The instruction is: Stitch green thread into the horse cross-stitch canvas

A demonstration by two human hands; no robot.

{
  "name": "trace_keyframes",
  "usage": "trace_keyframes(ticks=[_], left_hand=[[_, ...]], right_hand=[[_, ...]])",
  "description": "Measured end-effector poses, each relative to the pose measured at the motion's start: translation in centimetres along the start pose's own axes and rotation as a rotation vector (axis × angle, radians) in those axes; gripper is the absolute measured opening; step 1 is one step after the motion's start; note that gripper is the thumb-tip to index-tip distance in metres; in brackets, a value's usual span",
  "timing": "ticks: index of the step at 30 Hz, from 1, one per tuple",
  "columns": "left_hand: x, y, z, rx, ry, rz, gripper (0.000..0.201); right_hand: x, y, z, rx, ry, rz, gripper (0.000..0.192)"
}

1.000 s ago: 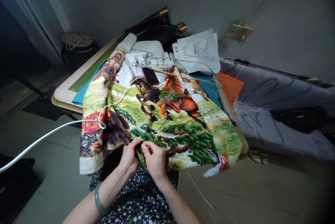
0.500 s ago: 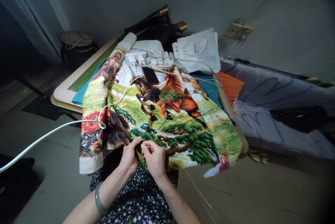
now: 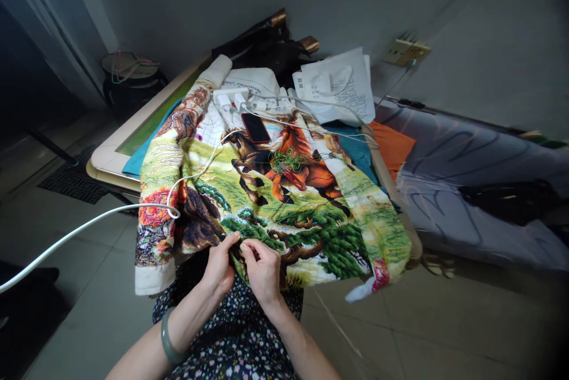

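at the near edge of the table (image 3: 103, 157), where the embroidered cloth (image 3: 267, 190) hangs over toward the lap, both hands are kept close together on the green stitched patch. the left hand (image 3: 221, 266) is pinched on a fold of the cloth, thumb on top; the right hand (image 3: 263, 268) is closed narrowly, fingertips drawn together as if on a needle, though none can be made out. since a second ago almost nothing is moved: only the right fingers are shifted slightly, so one small stitch is judged to be in hand. farther up the cloth a phone (image 3: 255, 127), a tangle of green thread (image 3: 287, 160) and a white cable (image 3: 169, 205) are left untouched.
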State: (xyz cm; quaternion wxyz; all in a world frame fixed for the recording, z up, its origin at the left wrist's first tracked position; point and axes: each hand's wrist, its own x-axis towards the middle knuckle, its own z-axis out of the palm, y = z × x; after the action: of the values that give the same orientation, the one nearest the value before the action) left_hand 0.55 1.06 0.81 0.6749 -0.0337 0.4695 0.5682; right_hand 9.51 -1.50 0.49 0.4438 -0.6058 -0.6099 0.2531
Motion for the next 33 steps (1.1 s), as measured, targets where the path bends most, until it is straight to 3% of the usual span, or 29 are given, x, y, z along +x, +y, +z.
trace_keyframes(ticks=[10,33], left_hand=[[0.03,0.04,0.05,-0.005,-0.004,-0.025,0.02],[0.42,-0.05,0.0,-0.011,0.007,-0.009,0.018]], right_hand=[[-0.07,0.48,0.24,0.043,-0.03,0.108,0.017],[0.16,0.46,0.13,-0.063,0.042,-0.158,0.022]])
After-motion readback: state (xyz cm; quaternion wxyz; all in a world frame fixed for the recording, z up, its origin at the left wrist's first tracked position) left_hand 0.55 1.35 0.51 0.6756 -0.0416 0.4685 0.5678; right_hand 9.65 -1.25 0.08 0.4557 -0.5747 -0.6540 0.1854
